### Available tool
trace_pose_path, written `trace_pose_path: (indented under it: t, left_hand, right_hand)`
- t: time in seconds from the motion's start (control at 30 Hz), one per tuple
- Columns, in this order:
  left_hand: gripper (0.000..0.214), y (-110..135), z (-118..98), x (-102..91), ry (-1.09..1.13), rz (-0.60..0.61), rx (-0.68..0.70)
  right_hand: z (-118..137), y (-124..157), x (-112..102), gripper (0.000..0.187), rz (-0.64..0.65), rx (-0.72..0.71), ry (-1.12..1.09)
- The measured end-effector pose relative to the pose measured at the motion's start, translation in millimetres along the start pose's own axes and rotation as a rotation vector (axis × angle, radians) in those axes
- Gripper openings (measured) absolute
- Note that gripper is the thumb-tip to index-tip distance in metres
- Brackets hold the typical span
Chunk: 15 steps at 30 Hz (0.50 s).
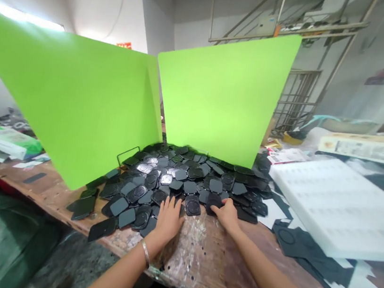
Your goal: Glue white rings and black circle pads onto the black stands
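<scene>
Bare forearms (266, 273) enter from the bottom edge, a silvery bangle (145, 254) around the left wrist. Near the centre of the frame, below the middle, the right grip (225, 213) is closed at the right side of a dark plate (212, 203), thumb over its lower right and fingers by its upper right edge; it looks pinched, though its underside is hidden. That plate lies just left of the right grip, its long axis running roughly up the frame, and the right arm is clearly the nearer. The left grip (169, 217) rests palm down, fingers spread over the near edge of the pile, grasping nothing that shows. Between the two lies a ring-patterned plate (193, 205), beside the left fingers. Beyond spreads a broad heap of black plates (180, 175), some matt, some shiny, on the worn desk (197, 259). Green panels (227, 96) stand behind it, angled toward each other. At right sits a white slab (334, 202), with black scraps (289, 239) by its lower left edge.
</scene>
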<state>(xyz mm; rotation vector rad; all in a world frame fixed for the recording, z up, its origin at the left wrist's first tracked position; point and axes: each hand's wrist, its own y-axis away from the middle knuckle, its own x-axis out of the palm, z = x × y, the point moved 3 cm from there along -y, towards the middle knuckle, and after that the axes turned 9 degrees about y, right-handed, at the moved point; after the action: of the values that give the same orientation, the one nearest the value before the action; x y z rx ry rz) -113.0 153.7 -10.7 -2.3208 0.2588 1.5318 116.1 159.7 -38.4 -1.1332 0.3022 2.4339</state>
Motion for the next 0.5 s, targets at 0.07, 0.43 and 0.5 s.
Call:
trace_pose_path:
  t: [0.07, 0.43, 0.5]
  left_hand:
    - [0.053, 0.1, 4.2, 0.9, -0.013, 0.000, 0.042]
    - [0.065, 42.4, -19.5, -10.5, 0.121, 0.048, 0.440]
    - [0.060, 63.8, -30.3, -3.3, 0.150, 0.141, 0.539]
  right_hand:
    - [-3.3, 1.1, -0.3, 0.034, 0.009, -0.012, 0.041]
    - [2.8, 14.1, -15.5, 0.024, 0.078, -0.066, 0.199]
    - [7.3, 19.9, -16.8, 0.026, 0.075, -0.075, 0.222]
